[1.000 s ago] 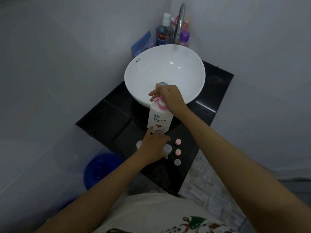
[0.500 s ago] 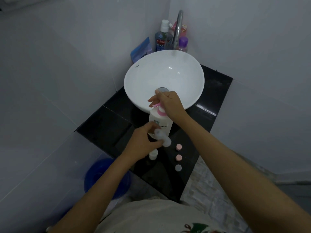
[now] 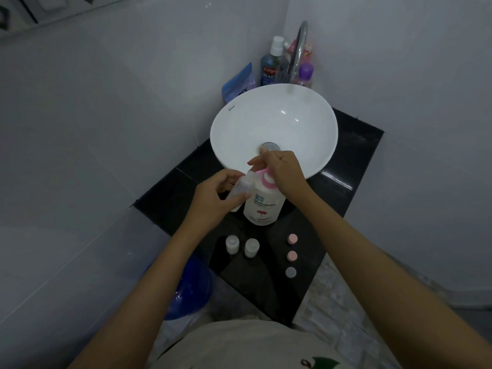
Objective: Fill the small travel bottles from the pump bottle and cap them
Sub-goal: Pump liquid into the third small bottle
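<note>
1. Where the right hand [image 3: 286, 173] rests curled over its pink pump head, the white plastic pump bottle [image 3: 263, 206] stands upright.
2. Left hand [image 3: 217, 199] pinches a translucent, cylindrical travel bottle [image 3: 241, 188], tilted toward the pink nozzle.
3. Nearer than both grips: two open travel bottles [image 3: 241, 245]; three round caps [image 3: 291, 255], matte.

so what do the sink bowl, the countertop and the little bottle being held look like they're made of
Sink bowl: likely glazed ceramic; glossy white with sharp highlights.
Countertop: probably polished black stone or tile; dark, reflective, with a visible seam.
Travel bottle held by the left hand: apparently translucent, slightly frosted plastic; its surface looks cloudy and pale, not clear.
</note>
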The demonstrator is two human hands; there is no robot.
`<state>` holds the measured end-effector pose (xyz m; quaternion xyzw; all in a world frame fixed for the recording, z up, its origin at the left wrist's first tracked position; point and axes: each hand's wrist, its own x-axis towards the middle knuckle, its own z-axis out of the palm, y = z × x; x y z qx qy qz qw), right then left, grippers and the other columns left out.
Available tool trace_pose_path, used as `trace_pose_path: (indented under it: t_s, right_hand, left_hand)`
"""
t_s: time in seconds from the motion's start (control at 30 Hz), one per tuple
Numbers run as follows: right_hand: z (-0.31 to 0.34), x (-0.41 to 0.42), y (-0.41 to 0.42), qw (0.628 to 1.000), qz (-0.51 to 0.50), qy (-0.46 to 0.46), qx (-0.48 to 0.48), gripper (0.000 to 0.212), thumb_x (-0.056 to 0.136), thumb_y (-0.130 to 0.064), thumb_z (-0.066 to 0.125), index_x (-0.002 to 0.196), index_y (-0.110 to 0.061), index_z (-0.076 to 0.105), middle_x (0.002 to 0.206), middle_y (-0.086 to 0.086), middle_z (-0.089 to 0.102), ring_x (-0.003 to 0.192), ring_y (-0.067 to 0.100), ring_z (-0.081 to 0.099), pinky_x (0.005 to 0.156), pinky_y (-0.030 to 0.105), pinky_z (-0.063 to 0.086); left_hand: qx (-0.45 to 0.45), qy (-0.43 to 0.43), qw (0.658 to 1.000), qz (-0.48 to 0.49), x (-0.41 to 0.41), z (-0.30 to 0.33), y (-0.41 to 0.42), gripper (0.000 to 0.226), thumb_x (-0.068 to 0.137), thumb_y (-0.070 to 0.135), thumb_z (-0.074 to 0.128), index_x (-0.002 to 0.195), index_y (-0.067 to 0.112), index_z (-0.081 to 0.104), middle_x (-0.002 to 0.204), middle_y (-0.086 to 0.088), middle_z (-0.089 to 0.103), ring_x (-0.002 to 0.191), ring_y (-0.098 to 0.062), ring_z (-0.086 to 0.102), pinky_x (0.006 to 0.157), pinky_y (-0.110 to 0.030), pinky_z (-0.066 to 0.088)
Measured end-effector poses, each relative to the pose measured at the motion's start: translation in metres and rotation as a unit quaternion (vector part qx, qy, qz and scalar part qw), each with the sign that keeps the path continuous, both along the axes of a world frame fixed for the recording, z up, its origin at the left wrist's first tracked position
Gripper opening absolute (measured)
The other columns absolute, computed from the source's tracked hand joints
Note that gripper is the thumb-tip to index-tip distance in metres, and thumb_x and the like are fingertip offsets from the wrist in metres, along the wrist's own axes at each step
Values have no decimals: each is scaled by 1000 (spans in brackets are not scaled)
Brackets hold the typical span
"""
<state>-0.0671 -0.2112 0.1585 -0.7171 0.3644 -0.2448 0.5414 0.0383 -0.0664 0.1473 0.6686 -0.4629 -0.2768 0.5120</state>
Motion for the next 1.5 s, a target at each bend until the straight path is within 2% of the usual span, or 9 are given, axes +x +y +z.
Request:
trace_pose_path:
  t_s: [0.23,0.33,0.5,0.7,0.83,0.93,1.13,1.33,1.5]
  right_hand:
    - [0,1,0,1000,-5,2,-10,39,98,-23,42,88,-3,74,81,9,70,74,11,64,78,23,48]
    - [-1,1,-1,1000,-8,5,-18,40,99,-23,41,87,-4,74,82,8,71,74,6,62,74,14,45]
    - [-5,2,-1,1000,-15,-1,-24,41,98,-21,41,82,-7,75,69,-13,67,64,-11,59,63,1,41]
    - [-12,0,4,1000,-19,7,-8,42,98,-22,40,79,-9,75,75,5,71,81,26,66,76,36,51]
    - [1,-2,-1,998,2,41,-38,40,97,-28,43,80,-12,76,78,10,73,75,19,66,72,28,50]
    - [9,-3,-1,999,-2,25,-42,38,96,-30,46,84,-10,76,81,0,73,80,9,67,76,20,49]
    - [3,-1,3,999,-17,-31,-14,39,98,-21,43,81,-9,75,72,-9,70,69,-5,63,66,4,43]
    - [-9,-2,6,1000,-12,-4,-15,41,98,-23,42,80,-7,75,78,5,73,84,21,67,79,33,50]
    - [5,-3,-6,998,22,24,-55,36,95,-31,46,83,-16,76,73,-10,71,73,0,65,67,10,47]
  left_hand:
    - [-15,-47,999,-2,0,8,-3,37,81,24,71,116,28,58,105,23,56,95,16,52,76,1,40]
    - [-20,-41,999,2,0,10,-5,38,81,25,71,118,25,60,107,19,59,96,15,53,77,0,42]
    - [-12,-19,1000,6,1,9,-8,36,80,31,70,114,22,64,106,14,66,96,5,59,77,-4,44]
    - [14,21,1000,-13,3,7,-9,37,80,26,71,116,18,65,108,4,69,99,-1,63,80,-11,49]
    - [13,36,999,-17,5,10,-10,36,81,27,71,116,19,65,109,4,69,103,-8,63,85,-23,53]
    - [5,49,999,-19,7,13,-11,34,81,26,71,114,20,66,108,5,70,103,-9,64,87,-29,54]
    - [8,73,997,-23,8,12,-13,36,81,26,71,116,18,66,111,3,70,104,-8,64,88,-28,54]
    - [24,83,996,-27,6,7,-12,34,81,26,71,114,20,67,110,6,70,103,-4,64,86,-21,53]
    - [-2,86,996,-29,8,15,-15,31,82,25,71,112,20,68,107,8,71,101,-2,64,85,-17,52]
